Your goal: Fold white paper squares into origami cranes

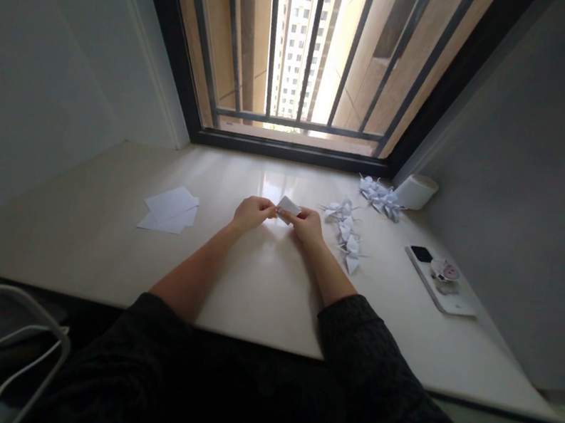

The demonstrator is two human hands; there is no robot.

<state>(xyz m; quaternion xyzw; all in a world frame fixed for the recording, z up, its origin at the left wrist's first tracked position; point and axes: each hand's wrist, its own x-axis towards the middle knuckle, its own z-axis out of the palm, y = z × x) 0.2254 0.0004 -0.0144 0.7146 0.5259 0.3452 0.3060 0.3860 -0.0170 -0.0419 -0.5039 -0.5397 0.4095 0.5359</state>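
Observation:
A small piece of folded white paper (289, 205) is held between my two hands, just above the pale windowsill. My left hand (253, 212) pinches its left corner with thumb and fingers closed. On the other side, my right hand (307, 223) grips the paper's lower right edge, with a finger laid along it. Close to the right of that hand lies a row of folded white paper cranes (347, 233). Loose white paper sheets (170, 209) lie overlapping to the left of my hands.
A second cluster of paper cranes (381, 198) sits at the back right, beside a white roll or cup (416, 192). A white phone (440, 285) with a round grip lies at the right. The barred window (292, 151) closes off the back. White cables (21, 312) hang at lower left.

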